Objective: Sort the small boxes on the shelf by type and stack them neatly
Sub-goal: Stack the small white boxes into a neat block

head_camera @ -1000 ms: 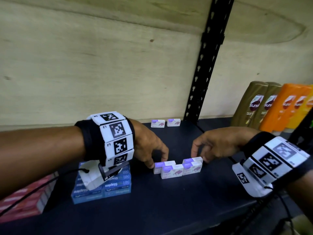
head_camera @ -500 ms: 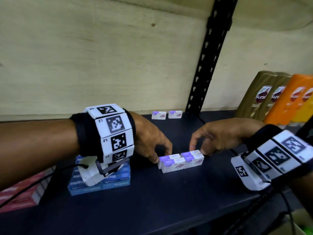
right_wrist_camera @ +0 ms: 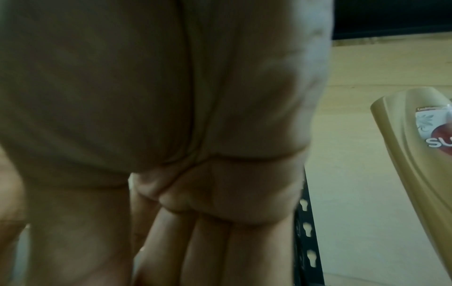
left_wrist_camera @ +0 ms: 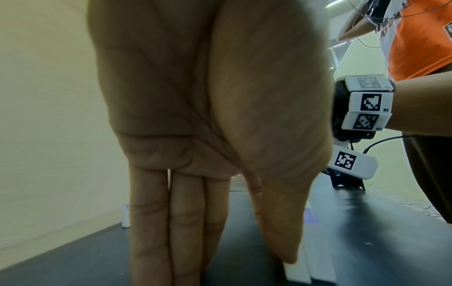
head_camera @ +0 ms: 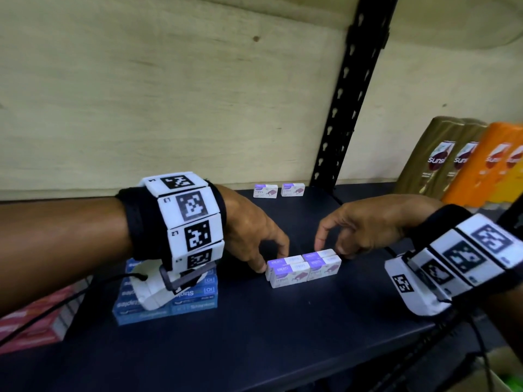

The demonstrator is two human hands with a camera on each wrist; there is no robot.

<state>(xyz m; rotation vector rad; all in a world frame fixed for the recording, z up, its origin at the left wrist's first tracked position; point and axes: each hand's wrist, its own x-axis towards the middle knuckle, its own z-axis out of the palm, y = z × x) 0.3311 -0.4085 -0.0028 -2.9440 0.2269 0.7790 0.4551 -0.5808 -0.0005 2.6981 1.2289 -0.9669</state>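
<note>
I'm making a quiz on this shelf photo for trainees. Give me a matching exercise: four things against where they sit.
1. purple boxes
2. blue boxes
3. red boxes
4. bottles

A. far left edge of the shelf
B. right, beyond the black upright
C. between the two hands
D. stacked under the left wrist

Pairs: 1-C, 2-D, 3-A, 4-B

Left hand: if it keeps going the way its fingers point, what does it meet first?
The left hand already touches the left end of the purple-white box cluster; beyond it, probably the right hand.
</note>
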